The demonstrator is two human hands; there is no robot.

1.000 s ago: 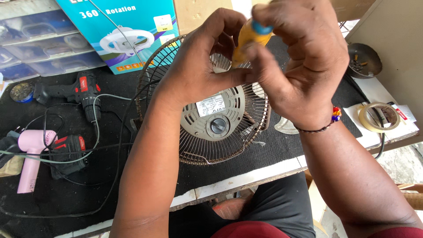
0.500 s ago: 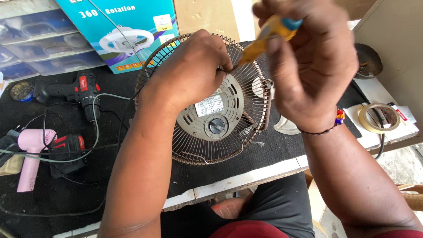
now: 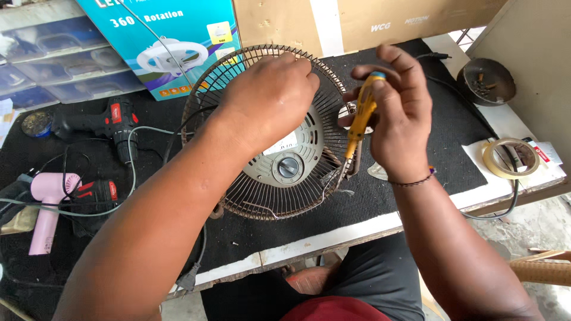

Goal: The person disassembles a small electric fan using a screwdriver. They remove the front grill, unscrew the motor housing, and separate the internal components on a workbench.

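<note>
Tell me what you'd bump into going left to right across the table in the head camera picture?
Pink hair dryer → red and black drill → left hand on the round wire fan guard → yellow screwdriver in the right hand → roll of tape.

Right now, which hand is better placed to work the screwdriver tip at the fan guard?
Right, likely. The right hand holds the yellow screwdriver, tip down at the wire fan guard. The left hand lies flat on the guard's top, steadying it.
</note>
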